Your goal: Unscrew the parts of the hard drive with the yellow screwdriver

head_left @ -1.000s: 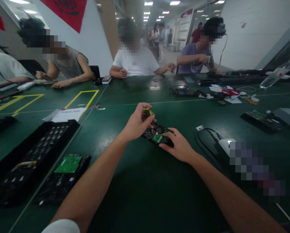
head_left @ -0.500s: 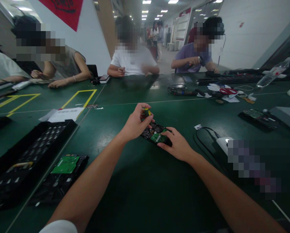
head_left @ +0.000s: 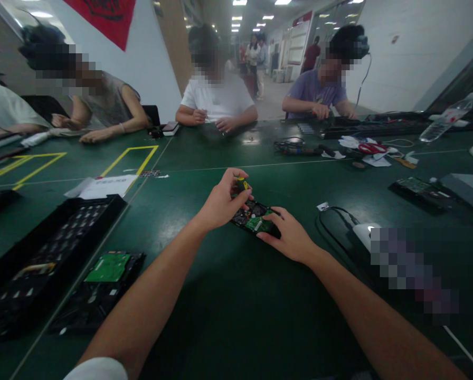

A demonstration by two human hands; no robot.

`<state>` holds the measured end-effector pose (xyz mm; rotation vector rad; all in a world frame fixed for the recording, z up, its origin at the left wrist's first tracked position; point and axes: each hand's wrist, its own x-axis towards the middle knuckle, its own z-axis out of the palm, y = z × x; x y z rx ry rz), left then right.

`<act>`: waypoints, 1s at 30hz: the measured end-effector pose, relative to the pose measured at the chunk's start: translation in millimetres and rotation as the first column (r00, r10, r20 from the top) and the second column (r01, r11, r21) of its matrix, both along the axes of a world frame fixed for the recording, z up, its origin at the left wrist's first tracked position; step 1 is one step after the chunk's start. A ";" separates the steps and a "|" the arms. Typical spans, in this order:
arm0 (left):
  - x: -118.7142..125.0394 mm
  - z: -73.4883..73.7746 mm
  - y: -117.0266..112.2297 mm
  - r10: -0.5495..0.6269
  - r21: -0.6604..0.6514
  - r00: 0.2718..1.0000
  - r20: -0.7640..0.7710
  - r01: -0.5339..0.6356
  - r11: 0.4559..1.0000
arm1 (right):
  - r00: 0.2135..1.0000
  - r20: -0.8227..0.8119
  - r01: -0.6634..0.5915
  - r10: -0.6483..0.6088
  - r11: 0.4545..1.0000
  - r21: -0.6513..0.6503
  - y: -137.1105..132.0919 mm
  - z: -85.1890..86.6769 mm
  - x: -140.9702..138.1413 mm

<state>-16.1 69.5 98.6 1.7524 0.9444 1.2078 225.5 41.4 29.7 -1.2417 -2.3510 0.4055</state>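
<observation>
My left hand is closed around the black-and-yellow handle of a screwdriver, held upright over the far left end of a hard drive. The screwdriver's tip is hidden behind my fingers. The drive lies on the green table, a black body with a green circuit board facing up. Around its right end my right hand is closed, with thumb on the near edge and fingers on the far side and top.
On the left lie a long black tray and another black unit with a green board. A white device with a cable sits right, near another circuit-board unit. Tools and scraps lie farther back. Three co-workers sit opposite.
My hands keep nearly the same place; the screwdriver handle has turned slightly. Across the table, the right co-worker has lowered a hand toward the table, and the middle one's hand has come down.
</observation>
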 end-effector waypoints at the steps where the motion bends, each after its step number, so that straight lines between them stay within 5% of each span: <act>1: 0.2 0.5 -0.3 -0.004 -0.001 1.000 -0.005 0.004 1.000 | 1.000 -0.001 -0.003 0.003 1.000 0.000 0.0 0.1 0.1; 11: 2.2 8.8 -10.0 -0.050 0.042 0.987 -0.150 0.057 0.997 | 1.000 -0.004 -0.013 0.013 1.000 0.016 -2.3 2.3 1.2; 30: 7.8 7.6 -12.2 -0.107 0.059 0.984 -0.141 0.116 0.992 | 1.000 -0.026 -0.016 0.016 1.000 0.011 -3.6 1.7 2.6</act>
